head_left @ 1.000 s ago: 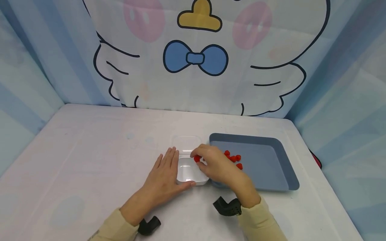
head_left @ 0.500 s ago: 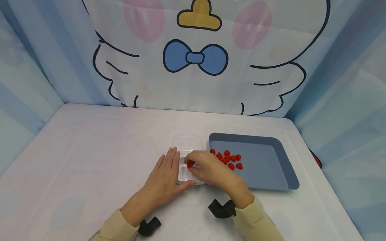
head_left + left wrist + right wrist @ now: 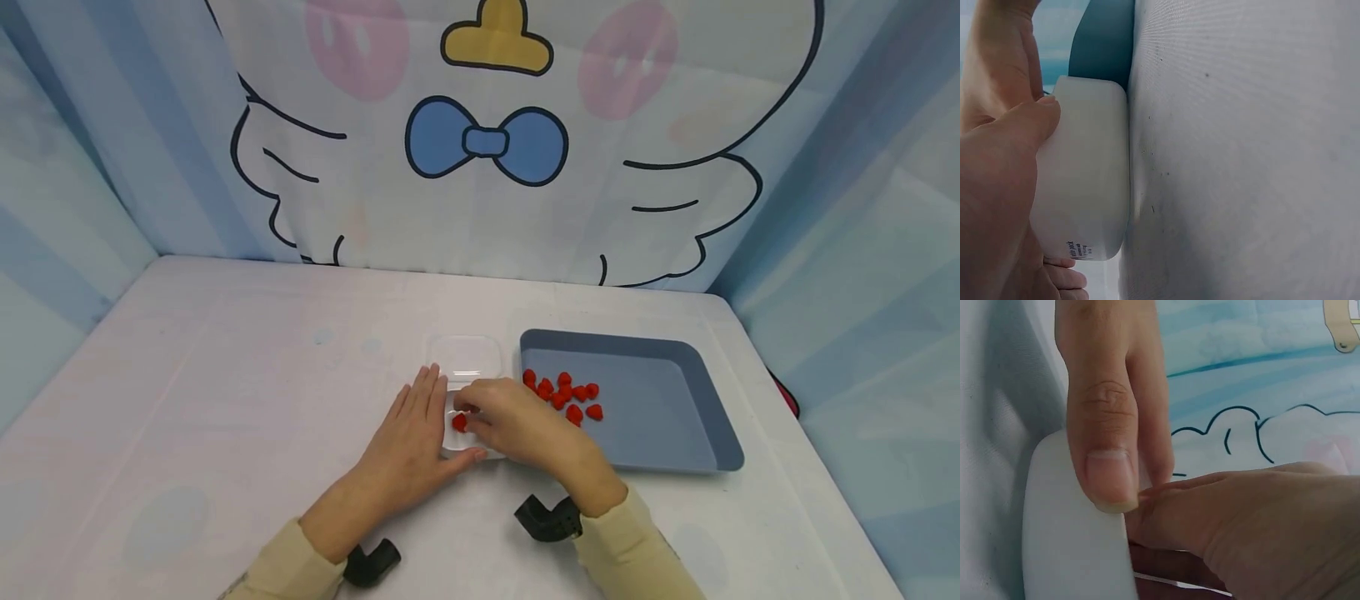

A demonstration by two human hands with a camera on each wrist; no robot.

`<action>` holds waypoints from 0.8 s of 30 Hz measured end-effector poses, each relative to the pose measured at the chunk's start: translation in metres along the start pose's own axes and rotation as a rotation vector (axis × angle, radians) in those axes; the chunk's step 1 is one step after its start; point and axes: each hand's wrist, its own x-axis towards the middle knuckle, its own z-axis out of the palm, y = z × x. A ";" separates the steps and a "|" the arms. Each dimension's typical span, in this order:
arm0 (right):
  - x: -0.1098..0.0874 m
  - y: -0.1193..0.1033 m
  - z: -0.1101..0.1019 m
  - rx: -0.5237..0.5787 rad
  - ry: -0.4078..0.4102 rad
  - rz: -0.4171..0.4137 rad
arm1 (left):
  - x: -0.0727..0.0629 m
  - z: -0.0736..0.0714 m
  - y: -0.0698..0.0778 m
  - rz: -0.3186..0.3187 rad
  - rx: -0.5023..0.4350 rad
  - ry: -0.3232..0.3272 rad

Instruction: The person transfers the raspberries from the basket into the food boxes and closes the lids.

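My left hand (image 3: 405, 433) lies with straight fingers along the left side of a small clear-lidded white container (image 3: 1085, 169), its thumb across the near rim. In the left wrist view the left thumb (image 3: 1038, 119) touches that rim. My right hand (image 3: 525, 421) reaches into the container from the right, fingers bent downward. A small red berry-like piece (image 3: 460, 422) is inside, right at the right thumb's tip; I cannot tell whether the fingers still pinch it. In the right wrist view the right hand (image 3: 1260, 531) hides its own fingertips.
The container's clear lid (image 3: 467, 357) lies folded back on the far side. Close on the right stands a shallow blue-grey tray (image 3: 652, 450) with several red pieces (image 3: 566, 392) toward its left end. A printed curtain (image 3: 487, 217) hangs behind the white table (image 3: 262, 350).
The right hand has moved left and lower into the container with the red piece, which now sits below its fingers. More red pieces in the tray show. The left hand stays put.
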 end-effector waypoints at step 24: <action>-0.029 0.031 -0.044 0.035 0.275 0.160 | 0.001 0.000 0.001 -0.029 -0.023 -0.024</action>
